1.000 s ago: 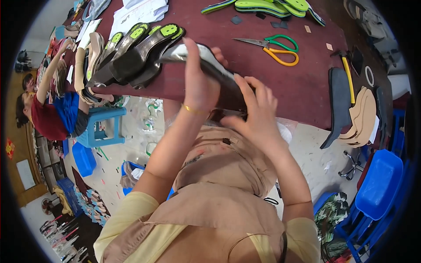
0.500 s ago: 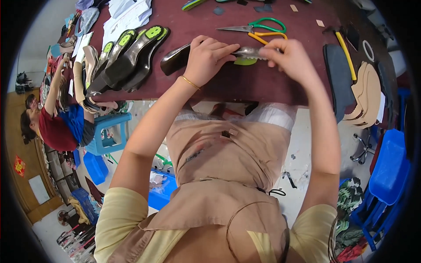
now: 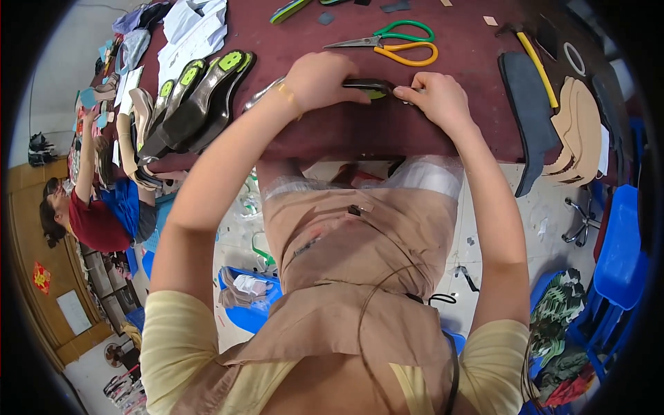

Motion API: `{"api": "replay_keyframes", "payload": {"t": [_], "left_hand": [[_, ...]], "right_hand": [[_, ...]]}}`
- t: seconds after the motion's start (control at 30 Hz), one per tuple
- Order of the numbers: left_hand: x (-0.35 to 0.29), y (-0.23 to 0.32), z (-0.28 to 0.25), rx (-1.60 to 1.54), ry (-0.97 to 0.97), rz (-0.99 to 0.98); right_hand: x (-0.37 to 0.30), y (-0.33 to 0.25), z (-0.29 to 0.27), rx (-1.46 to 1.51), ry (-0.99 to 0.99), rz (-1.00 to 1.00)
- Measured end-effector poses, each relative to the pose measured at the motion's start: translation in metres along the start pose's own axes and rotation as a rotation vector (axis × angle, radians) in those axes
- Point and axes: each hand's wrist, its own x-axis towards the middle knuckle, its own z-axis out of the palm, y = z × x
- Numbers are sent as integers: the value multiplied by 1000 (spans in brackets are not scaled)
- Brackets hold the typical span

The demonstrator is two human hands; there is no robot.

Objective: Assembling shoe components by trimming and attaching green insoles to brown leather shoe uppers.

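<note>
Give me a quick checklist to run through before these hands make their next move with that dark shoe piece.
1. Left hand holding the dark shoe piece: ok.
2. Right hand at the piece's right end, fingers pinched there: ok.
3. Scissors lying on the tabletop, in neither hand: ok.
4. Yellow-handled hammer apart from both hands: ok.
5. Whole piece visible: not ok, the left hand covers part.
6. Piece's underside touching the tabletop: cannot tell.

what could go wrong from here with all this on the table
The right hand pinches only the end of the dark shoe part, so it might slip. The scissors lie just beyond the left hand, so a forward reach might meet the blades. The dark grey sole piece juts past the edge of the table and could be knocked off.
</note>
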Motion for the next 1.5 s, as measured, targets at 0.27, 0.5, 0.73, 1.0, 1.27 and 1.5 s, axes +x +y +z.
{"api": "replay_keyframes", "payload": {"t": [0.27,0.5,0.73,1.0,1.27,1.5], "left_hand": [[-21,-10,-16,-533,-248,149],[-106,-7,-24,-741,192,-128],[-132,9,6,-1168,563,-427],[-122,25,19,-1587,667,-514],[-140,11,24,-1694,479,-809],[-158,-6,10,-2168,337,-1235]], "right_hand": [[-16,23,-26,1221,-249,-92],[-33,-34,54,1577,-299,-156],[-48,-101,88,1672,-366,-80],[-40,-112,49,1383,-462,-26],[14,-84,16,400,-275,-341],[92,-11,-2,-473,48,-494]]}}
